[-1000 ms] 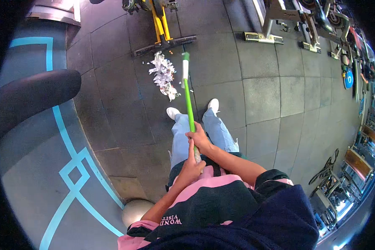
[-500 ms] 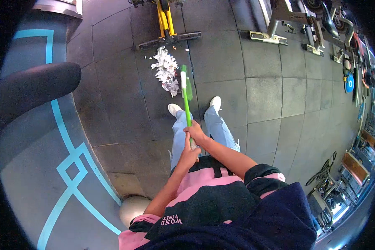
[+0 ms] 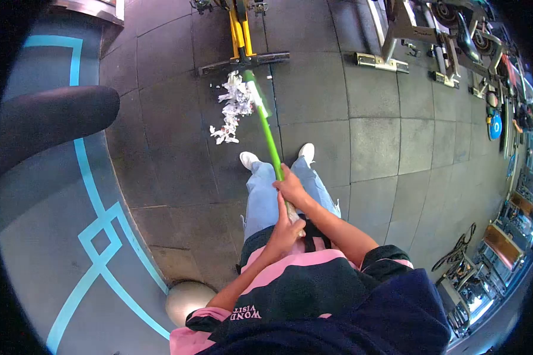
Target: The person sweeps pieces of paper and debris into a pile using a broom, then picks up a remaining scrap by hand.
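Note:
Both of my hands grip a green-handled broom (image 3: 268, 139). My right hand (image 3: 291, 186) is wrapped round the handle higher up. Nearer my waist, my left hand (image 3: 285, 234) closes on the pale end of the handle. The white and green broom head, partly smeared by motion, rests at the right side of a pile of crumpled white paper scraps (image 3: 238, 99). A smaller clump of scraps (image 3: 225, 134) trails from the pile toward my left shoe (image 3: 249, 159).
Just beyond the pile stands a machine with a yellow frame (image 3: 239, 34) and a dark crossbar foot. Exercise bikes (image 3: 391, 41) line the right. On the left are a dark padded shape (image 3: 65, 121), a blue-striped wall and a pale ball (image 3: 188, 300). Dark tiles (image 3: 375, 144) cover the floor.
The broom head has moved away from me and slightly left, toward the yellow-framed machine. My hands have shifted right. The near scraps now lie further left.

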`<state>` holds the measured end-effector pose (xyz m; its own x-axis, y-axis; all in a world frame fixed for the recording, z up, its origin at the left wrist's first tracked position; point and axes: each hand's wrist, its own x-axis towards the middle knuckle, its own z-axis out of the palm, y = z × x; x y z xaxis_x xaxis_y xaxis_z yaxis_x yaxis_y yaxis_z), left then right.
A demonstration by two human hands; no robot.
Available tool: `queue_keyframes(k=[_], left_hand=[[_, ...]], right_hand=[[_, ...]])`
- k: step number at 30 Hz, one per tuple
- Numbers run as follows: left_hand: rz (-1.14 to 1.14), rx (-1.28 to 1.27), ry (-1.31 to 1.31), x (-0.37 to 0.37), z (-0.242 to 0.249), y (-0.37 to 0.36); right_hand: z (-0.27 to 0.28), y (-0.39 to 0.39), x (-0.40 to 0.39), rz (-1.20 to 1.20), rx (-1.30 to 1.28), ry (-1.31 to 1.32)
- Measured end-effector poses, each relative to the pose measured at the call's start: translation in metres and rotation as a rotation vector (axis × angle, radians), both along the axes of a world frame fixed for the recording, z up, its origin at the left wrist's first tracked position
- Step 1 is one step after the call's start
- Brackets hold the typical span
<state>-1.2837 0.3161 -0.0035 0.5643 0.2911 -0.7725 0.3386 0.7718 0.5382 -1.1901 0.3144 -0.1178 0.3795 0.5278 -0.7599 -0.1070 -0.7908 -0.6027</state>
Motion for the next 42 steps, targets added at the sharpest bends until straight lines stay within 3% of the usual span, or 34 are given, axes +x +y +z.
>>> queue_keyframes(k=[3, 8, 14, 23, 28, 30, 41, 42], left_hand=[[-0.011, -0.05, 0.018, 0.015, -0.011, 0.024], [0.093, -0.075, 0.032, 0.006, -0.056, 0.061], [0.197, -0.095, 0.106, -0.025, -0.05, 0.091], [0.153, 0.006, 0.078, -0.041, -0.018, 0.091], [0.012, -0.078, 0.01, -0.027, -0.005, 0.061], [-0.049, -0.146, -0.04, -0.018, -0.007, 0.055], [0.128, -0.263, -0.059, 0.047, -0.091, 0.111], [0.162, -0.29, -0.043, 0.048, -0.091, 0.113]], right_hand=[[-0.021, 0.015, 0.02, 0.124, -0.092, -0.151], [-0.065, 0.058, 0.016, 0.114, -0.156, -0.129], [-0.087, 0.094, -0.041, 0.174, -0.092, -0.108], [-0.051, 0.098, -0.056, 0.186, 0.005, 0.012], [-0.001, 0.061, -0.023, 0.136, 0.04, 0.001], [0.003, 0.05, -0.009, 0.144, -0.032, -0.115], [-0.091, 0.1, 0.063, 0.153, -0.258, -0.264], [-0.095, 0.105, 0.061, 0.312, -0.225, -0.285]])
